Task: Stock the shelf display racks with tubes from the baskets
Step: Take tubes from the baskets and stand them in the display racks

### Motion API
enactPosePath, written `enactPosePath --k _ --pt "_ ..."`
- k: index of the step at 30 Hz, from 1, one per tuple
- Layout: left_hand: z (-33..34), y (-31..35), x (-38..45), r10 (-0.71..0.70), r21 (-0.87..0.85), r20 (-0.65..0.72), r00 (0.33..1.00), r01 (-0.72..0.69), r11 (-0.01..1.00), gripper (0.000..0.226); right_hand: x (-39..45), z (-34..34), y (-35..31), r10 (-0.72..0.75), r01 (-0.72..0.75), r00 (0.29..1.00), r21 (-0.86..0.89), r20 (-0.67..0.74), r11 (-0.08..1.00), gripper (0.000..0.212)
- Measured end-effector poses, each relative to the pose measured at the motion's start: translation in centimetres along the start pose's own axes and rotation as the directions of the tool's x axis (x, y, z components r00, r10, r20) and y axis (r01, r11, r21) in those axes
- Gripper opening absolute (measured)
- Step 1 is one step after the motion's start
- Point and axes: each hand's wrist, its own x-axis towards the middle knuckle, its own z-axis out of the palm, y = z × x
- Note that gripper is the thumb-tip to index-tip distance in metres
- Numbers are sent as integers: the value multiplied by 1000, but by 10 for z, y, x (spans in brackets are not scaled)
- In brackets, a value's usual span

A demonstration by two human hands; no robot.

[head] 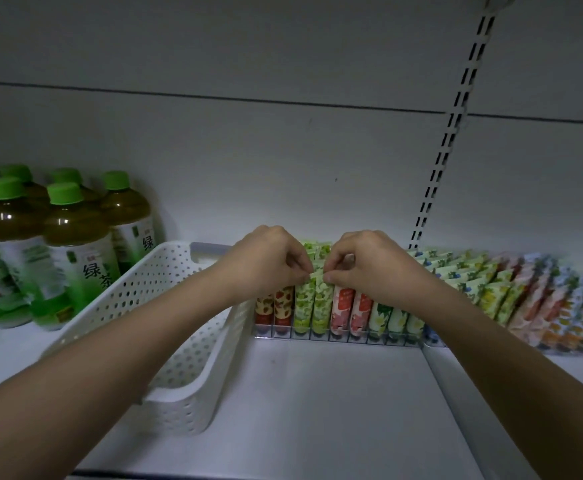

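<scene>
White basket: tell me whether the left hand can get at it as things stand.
Probably yes. The left hand pinches a green tube, but the white basket lies open right beneath its forearm with nothing between; it must let go first.

I see open shelf floor (335,393) in front of the wire rack (338,336), so I have room to pass there. The white perforated basket (179,306) walls in the left side, with green tea bottles (68,251) beyond it. Packed tubes (321,303) fill the rack's slots, and a second rack (525,299) crowds the right.
</scene>
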Motion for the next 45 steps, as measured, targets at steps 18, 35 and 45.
enactPosePath --k 18,35,45 --pt "-16 -4 10 -76 -10 -98 992 76 997 6 12 -16 12 44 -41 999 95 -24 995 12" --pt "-5 0 25 -159 7 53 986 159 987 15 42 -7 12 -5 14 985 -52 170 999 5" --pt "-6 -2 25 -179 7 58 982 179 984 16 44 -8 12 10 3 981 -67 195 998 13"
